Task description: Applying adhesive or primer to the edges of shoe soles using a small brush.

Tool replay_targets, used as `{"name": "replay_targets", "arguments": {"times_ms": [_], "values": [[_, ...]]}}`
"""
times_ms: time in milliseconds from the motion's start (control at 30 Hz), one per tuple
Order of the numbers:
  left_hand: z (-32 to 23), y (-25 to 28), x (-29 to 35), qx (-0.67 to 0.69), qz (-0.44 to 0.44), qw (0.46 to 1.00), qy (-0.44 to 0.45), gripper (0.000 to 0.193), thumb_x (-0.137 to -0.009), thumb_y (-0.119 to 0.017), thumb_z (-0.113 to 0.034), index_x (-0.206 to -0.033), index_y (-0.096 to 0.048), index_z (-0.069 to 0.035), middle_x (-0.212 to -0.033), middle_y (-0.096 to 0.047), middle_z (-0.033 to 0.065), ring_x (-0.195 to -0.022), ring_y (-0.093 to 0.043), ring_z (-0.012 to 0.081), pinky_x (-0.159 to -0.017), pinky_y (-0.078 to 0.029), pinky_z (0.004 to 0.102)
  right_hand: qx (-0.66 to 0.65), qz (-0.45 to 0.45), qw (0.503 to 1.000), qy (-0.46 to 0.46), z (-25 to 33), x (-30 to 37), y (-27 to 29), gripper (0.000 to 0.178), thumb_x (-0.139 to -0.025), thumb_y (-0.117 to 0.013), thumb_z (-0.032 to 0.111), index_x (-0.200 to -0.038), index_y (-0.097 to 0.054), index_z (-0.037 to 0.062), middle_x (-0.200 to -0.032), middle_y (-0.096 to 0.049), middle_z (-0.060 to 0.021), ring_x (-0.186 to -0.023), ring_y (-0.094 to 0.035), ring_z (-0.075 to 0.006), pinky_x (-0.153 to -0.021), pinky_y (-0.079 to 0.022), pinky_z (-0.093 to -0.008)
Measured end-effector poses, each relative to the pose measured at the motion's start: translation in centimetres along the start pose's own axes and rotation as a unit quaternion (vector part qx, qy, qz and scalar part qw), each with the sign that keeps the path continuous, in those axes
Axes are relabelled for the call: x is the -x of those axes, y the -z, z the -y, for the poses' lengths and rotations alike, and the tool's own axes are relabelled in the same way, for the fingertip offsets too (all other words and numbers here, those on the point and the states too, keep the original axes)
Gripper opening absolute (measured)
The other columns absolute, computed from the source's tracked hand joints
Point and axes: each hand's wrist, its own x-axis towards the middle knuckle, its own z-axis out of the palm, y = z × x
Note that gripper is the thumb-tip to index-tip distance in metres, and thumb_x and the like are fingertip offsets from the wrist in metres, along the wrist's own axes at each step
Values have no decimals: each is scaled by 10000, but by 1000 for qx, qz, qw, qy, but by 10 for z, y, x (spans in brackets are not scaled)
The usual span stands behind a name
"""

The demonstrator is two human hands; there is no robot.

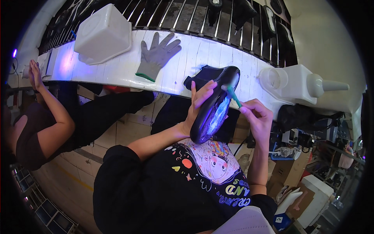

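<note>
My left hand [199,102] supports a black boot [203,124] from its left side, thumb and fingers against it. The boot is tilted with its underside turned up, and its shaft lies toward the white bench. A wet-looking, bluish-white sheen covers part of that underside. Pinched between the thumb and fingers of my right hand [258,115] is a slim brush with a green handle [234,97]. The brush tip meets the boot near its upper end; the bristles are blurred. A grey glove with a green cuff [156,56] lies flat on the bench, left of the boot.
On the white bench [124,76] stand a square white container [103,35] at left and a white bottle with a long spout [306,82] at right, beside a round clear cup [274,78]. Behind runs a roller conveyor [185,17] carrying black shoes. Another person's arm [58,107] is at left.
</note>
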Motion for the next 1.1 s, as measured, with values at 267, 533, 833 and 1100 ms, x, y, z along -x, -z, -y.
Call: {"name": "replay_targets", "arguments": {"times_ms": [267, 533, 833, 1100], "values": [[2, 6, -4, 21, 16, 999, 20, 775, -724, -773, -180, -1334, -311, -55, -1343, -442, 200, -1280, -422, 328, -1111, -27, 569, 101, 78, 986, 110, 31, 17, -13, 154, -698, -716, -66, -844, -670, -55, -795, -635, -125, -731, -629, -185, -667, -503, -263], [-3, 16, -18, 1, 40, 999, 12, 830, -704, -795, -194, -1348, -296, -35, -1330, -444, 196, -1284, -417, 322, -1118, -37, 547, 146, 129, 959, 205, 39, 11, -8, 160, -729, -725, 21, -885, -694, 8, -768, -632, -75, -646, -608, -125, -558, -464, -237], [-8, 17, -26, 3, 87, 995, 52, 754, -756, -735, -226, -1362, -334, -27, -1377, -397, 142, -1297, -392, 311, -1093, -67, 583, 1, 91, 994, 54, 38, 37, -16, 150, -733, -725, -1, -877, -700, -38, -810, -660, -110, -719, -623, -152, -637, -479, -245], [-21, 27, -50, 23, 173, 981, 87, 737, -752, -717, -260, -1371, -353, -91, -1380, -403, 93, -1281, -395, 277, -1069, -54, 610, 37, -74, 994, 66, 35, 10, -7, 109, -776, -686, -40, -883, -680, -59, -783, -627, -65, -669, -544, -97, -618, -416, -206]]}}
